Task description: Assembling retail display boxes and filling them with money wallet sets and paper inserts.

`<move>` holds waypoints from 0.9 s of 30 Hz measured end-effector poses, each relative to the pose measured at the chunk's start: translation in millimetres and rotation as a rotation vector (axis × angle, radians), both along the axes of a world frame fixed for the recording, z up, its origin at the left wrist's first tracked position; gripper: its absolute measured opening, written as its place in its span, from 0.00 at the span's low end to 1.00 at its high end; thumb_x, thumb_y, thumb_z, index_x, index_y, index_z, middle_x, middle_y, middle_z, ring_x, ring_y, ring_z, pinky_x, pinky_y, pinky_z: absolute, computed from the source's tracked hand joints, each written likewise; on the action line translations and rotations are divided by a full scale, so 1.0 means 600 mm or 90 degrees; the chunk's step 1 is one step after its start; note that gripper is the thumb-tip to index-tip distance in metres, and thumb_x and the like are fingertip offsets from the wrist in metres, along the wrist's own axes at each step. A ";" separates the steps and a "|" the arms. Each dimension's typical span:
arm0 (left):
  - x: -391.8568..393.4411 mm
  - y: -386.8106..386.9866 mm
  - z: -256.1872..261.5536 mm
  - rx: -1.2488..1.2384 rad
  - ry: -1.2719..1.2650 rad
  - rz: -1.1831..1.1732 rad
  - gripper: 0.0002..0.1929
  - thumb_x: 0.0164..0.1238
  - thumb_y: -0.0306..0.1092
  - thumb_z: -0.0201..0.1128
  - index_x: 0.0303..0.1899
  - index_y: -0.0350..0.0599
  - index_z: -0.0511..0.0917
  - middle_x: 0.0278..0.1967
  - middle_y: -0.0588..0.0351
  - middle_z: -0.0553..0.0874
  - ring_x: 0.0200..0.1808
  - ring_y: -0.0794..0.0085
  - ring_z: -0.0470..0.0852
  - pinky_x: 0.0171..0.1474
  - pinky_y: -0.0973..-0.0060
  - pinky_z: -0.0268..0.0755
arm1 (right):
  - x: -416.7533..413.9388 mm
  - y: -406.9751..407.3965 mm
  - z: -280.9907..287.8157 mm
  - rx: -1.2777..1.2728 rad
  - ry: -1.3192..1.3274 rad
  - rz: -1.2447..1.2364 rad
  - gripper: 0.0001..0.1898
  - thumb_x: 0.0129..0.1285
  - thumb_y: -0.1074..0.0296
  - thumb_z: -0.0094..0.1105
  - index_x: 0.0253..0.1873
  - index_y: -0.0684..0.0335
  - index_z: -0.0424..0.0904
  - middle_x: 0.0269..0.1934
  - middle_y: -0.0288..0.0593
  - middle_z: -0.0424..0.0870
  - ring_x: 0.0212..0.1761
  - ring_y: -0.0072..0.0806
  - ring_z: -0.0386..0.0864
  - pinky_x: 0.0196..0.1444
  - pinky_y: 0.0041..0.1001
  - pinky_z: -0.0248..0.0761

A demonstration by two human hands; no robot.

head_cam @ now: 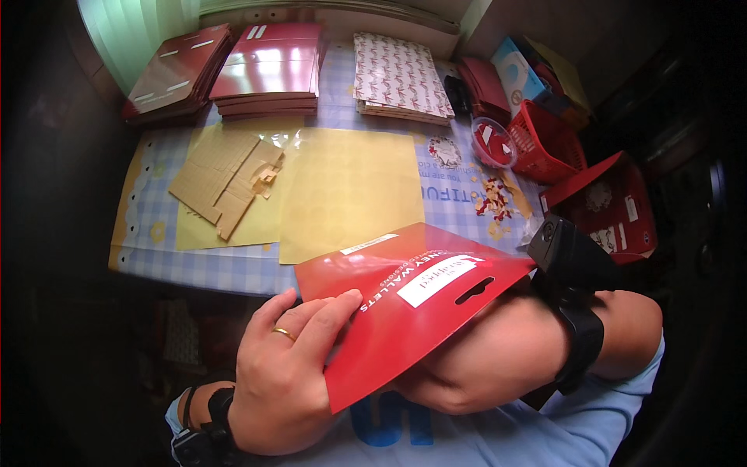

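Note:
A flat red card package with white writing, white stickers and a hang slot is held up tilted in front of my chest. My left hand, with a gold ring, grips its left side, fingers on the printed face. Beneath the package is my right hand. Its fingers are hidden by the card, so I cannot tell whether they grip it. Just beyond the package lies a yellow sheet on the checked tablecloth. A piece of corrugated cardboard with a torn edge rests to its left.
Stacks of red card packages and a stack of patterned cards line the back. To the right are a clear round tub, a red plastic basket, small paper scraps and an opened red package. Both wrists carry black strapped devices.

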State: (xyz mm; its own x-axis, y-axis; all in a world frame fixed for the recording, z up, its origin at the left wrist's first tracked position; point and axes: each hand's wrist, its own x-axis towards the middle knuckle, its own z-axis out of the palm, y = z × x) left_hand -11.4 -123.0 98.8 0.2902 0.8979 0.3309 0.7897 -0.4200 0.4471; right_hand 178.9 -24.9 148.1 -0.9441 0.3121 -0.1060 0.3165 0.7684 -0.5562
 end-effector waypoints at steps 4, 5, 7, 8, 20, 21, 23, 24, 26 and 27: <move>0.002 0.001 -0.002 0.004 -0.008 0.011 0.19 0.52 0.36 0.71 0.47 0.43 0.84 0.55 0.49 0.83 0.50 0.61 0.86 0.58 0.53 0.72 | 0.018 0.000 0.013 -0.042 -0.130 0.026 0.18 0.65 0.55 0.57 0.48 0.64 0.82 0.39 0.50 0.85 0.39 0.44 0.85 0.40 0.41 0.79; 0.001 0.001 -0.002 -0.003 -0.014 0.014 0.18 0.53 0.36 0.70 0.47 0.43 0.84 0.55 0.49 0.83 0.50 0.61 0.86 0.58 0.53 0.72 | 0.022 0.000 0.014 -0.015 -0.143 0.035 0.18 0.64 0.56 0.58 0.48 0.65 0.82 0.39 0.50 0.85 0.39 0.44 0.85 0.40 0.41 0.79; 0.001 0.000 -0.001 -0.004 -0.016 0.012 0.20 0.51 0.34 0.72 0.49 0.45 0.83 0.55 0.52 0.84 0.50 0.60 0.86 0.61 0.53 0.70 | 0.025 -0.006 0.005 0.032 -0.068 0.027 0.16 0.64 0.58 0.59 0.48 0.65 0.82 0.39 0.51 0.85 0.38 0.43 0.85 0.39 0.40 0.80; 0.000 0.000 -0.001 -0.007 -0.012 0.007 0.21 0.51 0.32 0.73 0.50 0.46 0.82 0.55 0.53 0.84 0.50 0.60 0.86 0.63 0.53 0.69 | 0.026 -0.010 0.002 0.031 -0.045 0.005 0.15 0.63 0.60 0.59 0.47 0.66 0.82 0.39 0.52 0.85 0.38 0.43 0.85 0.38 0.39 0.80; -0.012 0.011 0.005 -0.010 -0.012 0.001 0.24 0.50 0.34 0.76 0.52 0.48 0.82 0.55 0.53 0.84 0.49 0.57 0.86 0.63 0.51 0.70 | 0.089 -0.031 0.016 0.328 0.095 -0.107 0.23 0.55 0.66 0.67 0.55 0.69 0.81 0.42 0.44 0.82 0.36 0.32 0.80 0.43 0.29 0.75; -0.013 0.013 0.006 -0.008 -0.008 0.001 0.24 0.50 0.34 0.76 0.51 0.49 0.82 0.54 0.53 0.84 0.49 0.57 0.86 0.62 0.50 0.70 | 0.093 -0.029 0.012 0.330 0.089 -0.127 0.23 0.54 0.66 0.68 0.55 0.68 0.81 0.42 0.44 0.82 0.37 0.33 0.80 0.43 0.29 0.75; -0.014 0.016 0.007 -0.001 0.017 -0.002 0.24 0.49 0.35 0.77 0.51 0.50 0.82 0.54 0.53 0.84 0.48 0.57 0.86 0.61 0.49 0.71 | 0.101 -0.017 0.001 0.339 0.097 -0.116 0.24 0.53 0.66 0.67 0.56 0.69 0.81 0.42 0.46 0.83 0.37 0.35 0.82 0.41 0.30 0.77; -0.015 0.018 0.009 -0.002 0.017 -0.001 0.23 0.50 0.35 0.77 0.51 0.50 0.82 0.54 0.53 0.84 0.48 0.57 0.86 0.61 0.49 0.71 | 0.104 -0.011 -0.004 0.341 0.098 -0.108 0.24 0.53 0.67 0.66 0.56 0.69 0.81 0.42 0.47 0.83 0.37 0.35 0.83 0.40 0.30 0.77; -0.015 0.020 0.012 -0.001 0.030 -0.005 0.22 0.50 0.36 0.76 0.50 0.51 0.83 0.53 0.53 0.84 0.48 0.57 0.87 0.60 0.48 0.72 | 0.105 -0.002 -0.012 0.367 0.094 -0.087 0.23 0.57 0.69 0.62 0.58 0.70 0.80 0.41 0.49 0.84 0.36 0.36 0.84 0.37 0.30 0.79; -0.014 0.020 0.013 0.003 0.033 -0.002 0.22 0.51 0.36 0.76 0.50 0.51 0.83 0.53 0.53 0.84 0.47 0.57 0.87 0.59 0.49 0.73 | 0.106 -0.001 -0.012 0.337 0.078 -0.084 0.24 0.56 0.69 0.63 0.59 0.70 0.78 0.42 0.52 0.83 0.39 0.40 0.84 0.41 0.33 0.79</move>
